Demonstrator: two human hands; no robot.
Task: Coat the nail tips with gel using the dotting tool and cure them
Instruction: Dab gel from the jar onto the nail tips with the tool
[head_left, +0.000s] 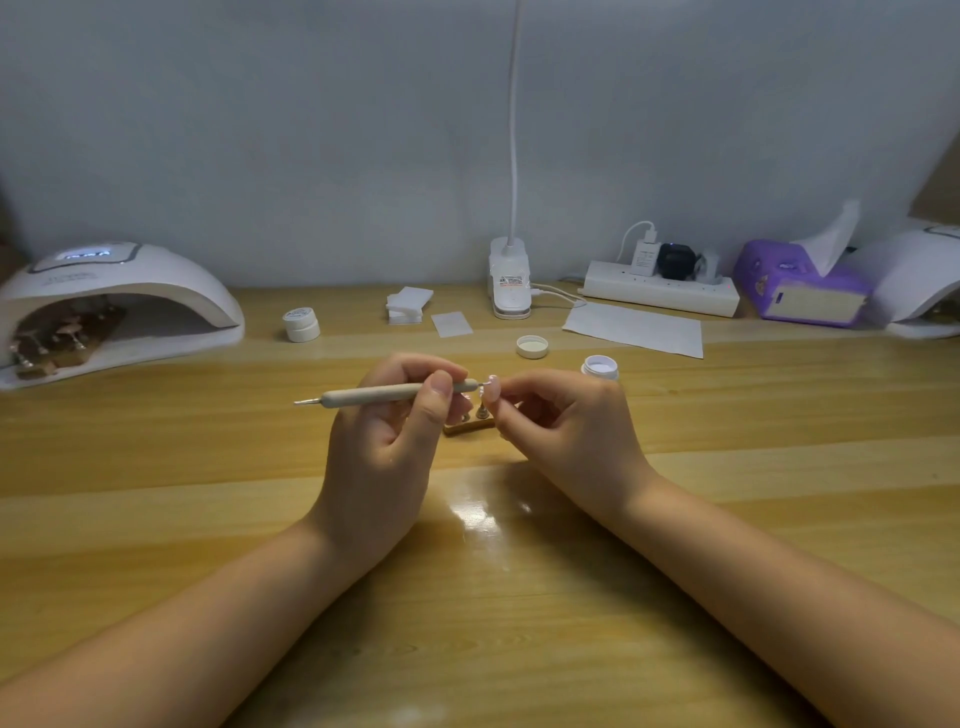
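My left hand (395, 431) grips the beige dotting tool (374, 394), which lies level with its right end touching a pale pink nail tip (492, 386). My right hand (566, 421) pinches that nail tip from the right, above a small gold nail stand (470, 427) partly hidden between both hands. An open gel jar (600, 367) stands just behind my right hand, its lid (532, 346) lying beside it. At the far left a white curing lamp (119, 306) is lit, with another stand of nail tips (57, 338) inside.
A closed white jar (301, 324), a stack of white pads (409, 304), a clip lamp base (510, 280), a sheet of paper (636, 328), a power strip (660, 293), a purple tissue box (797, 288) and a second white lamp (917, 280) line the back of the wooden table (467, 597).
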